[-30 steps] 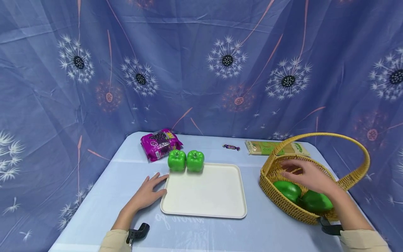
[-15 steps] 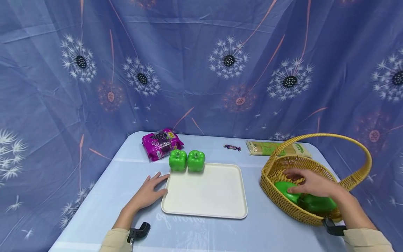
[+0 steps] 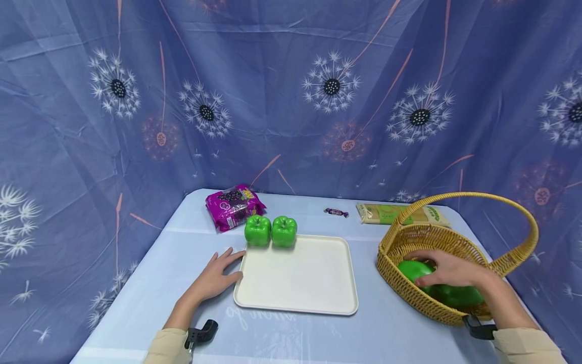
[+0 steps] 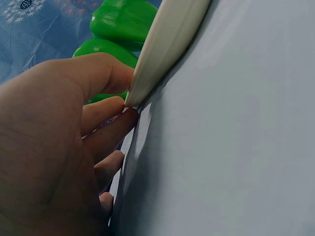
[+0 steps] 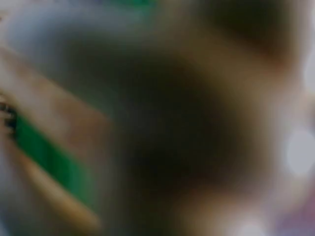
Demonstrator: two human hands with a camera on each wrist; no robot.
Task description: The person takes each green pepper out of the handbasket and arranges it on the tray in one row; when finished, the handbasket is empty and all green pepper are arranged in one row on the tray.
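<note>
My right hand (image 3: 447,268) reaches down into the wicker basket (image 3: 402,290), its thumb and fingers curled round a green bell pepper (image 3: 410,269). A darker green bell pepper (image 3: 459,297) lies under the wrist, partly hidden. At the left, my left hand (image 3: 215,275) rests on the table with its fingers spread; thumb and index finger touch the left rim of the white tray (image 3: 295,273). Two green bell peppers stand side by side at the tray's far left corner, the left pepper (image 3: 257,231) and the right pepper (image 3: 284,232). The right wrist view is mostly blurred.
Behind the peppers lies a purple snack bag (image 3: 234,207). A small wrapped candy (image 3: 336,212) and a flat pack of noodles (image 3: 386,214) lie along the back of the table. The basket's tall handle (image 3: 473,194) arches over its opening. A blue patterned curtain (image 3: 273,101) hangs behind.
My right hand has lowered into the basket and closed its fingers round the nearer pepper. The left hand has stayed at the tray's rim.
</note>
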